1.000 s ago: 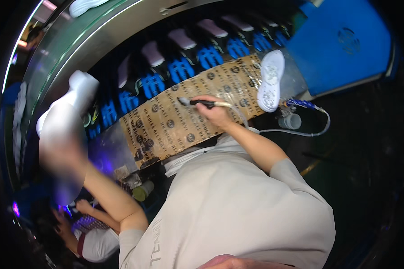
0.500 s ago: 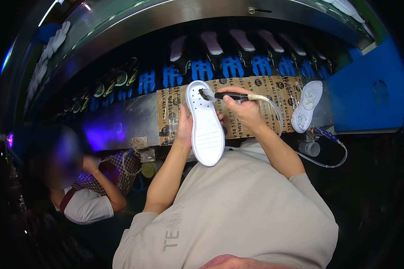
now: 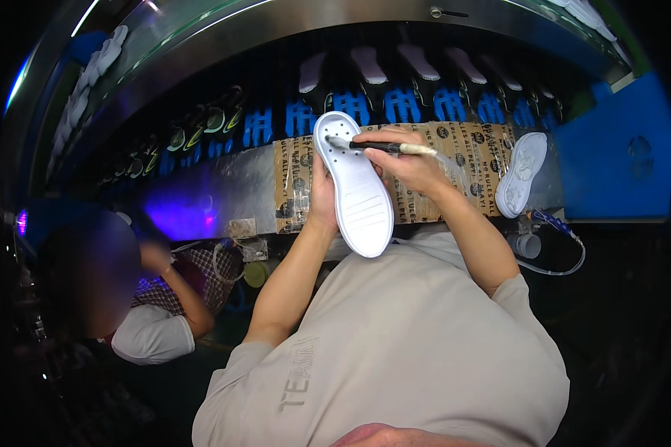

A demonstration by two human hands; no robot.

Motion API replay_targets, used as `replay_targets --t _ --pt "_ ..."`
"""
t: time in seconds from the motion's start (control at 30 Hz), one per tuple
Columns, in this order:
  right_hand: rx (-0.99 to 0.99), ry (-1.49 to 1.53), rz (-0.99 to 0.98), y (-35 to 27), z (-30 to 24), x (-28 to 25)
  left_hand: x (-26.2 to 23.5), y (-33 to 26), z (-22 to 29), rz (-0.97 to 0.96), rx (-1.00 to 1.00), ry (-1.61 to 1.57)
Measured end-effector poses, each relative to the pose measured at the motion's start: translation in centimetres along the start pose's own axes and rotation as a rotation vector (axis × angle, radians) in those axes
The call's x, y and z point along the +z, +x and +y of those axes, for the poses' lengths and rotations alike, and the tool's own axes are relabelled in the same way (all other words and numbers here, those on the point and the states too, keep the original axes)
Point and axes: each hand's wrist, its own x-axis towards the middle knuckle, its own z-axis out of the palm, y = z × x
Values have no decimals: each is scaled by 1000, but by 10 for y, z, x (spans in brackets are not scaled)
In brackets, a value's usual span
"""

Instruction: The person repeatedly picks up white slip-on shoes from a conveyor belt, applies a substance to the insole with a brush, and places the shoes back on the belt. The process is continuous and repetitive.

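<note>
A white shoe sole (image 3: 361,205) is held up before my chest, its hollow inner side facing me and its far end dotted with small holes. My left hand (image 3: 322,195) is closed around it from beneath and the left edge; part of those fingers is hidden behind the sole. Between the fingers of my right hand (image 3: 410,162) is a brush (image 3: 374,145) with a black handle, wrapped in pale material at its rear. Its bristles lie against the holed part of the sole. A clear tube seems to trail from the brush's rear end.
Printed cardboard (image 3: 455,153) covers the bench, with another white sole (image 3: 522,175) on its right part. Behind it run blue clamps (image 3: 402,106) bearing shoe parts. A blue panel (image 3: 611,149) stands right. A co-worker (image 3: 153,335) sits left. A clear cup (image 3: 528,246) hangs near the bench edge.
The brush tip has shifted left across the holed end, from near its right edge toward the middle. The whole scene sits a little further right in view; my grips are the same.
</note>
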Motion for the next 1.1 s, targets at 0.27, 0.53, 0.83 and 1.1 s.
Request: replay_targets --t 0.27,0.53,0.83,1.1 --pt "-281 -285 -29 -8 -6 0 3 5 7 151 134 -26" --pt "-407 -401 10 -13 -17 10 25 18 25 31 210 -61" --pt "-312 -311 -193 -20 -45 7 31 28 59 -52 301 -33" --pt "-340 -205 -359 -15 -57 1 58 31 110 -286 276 65"
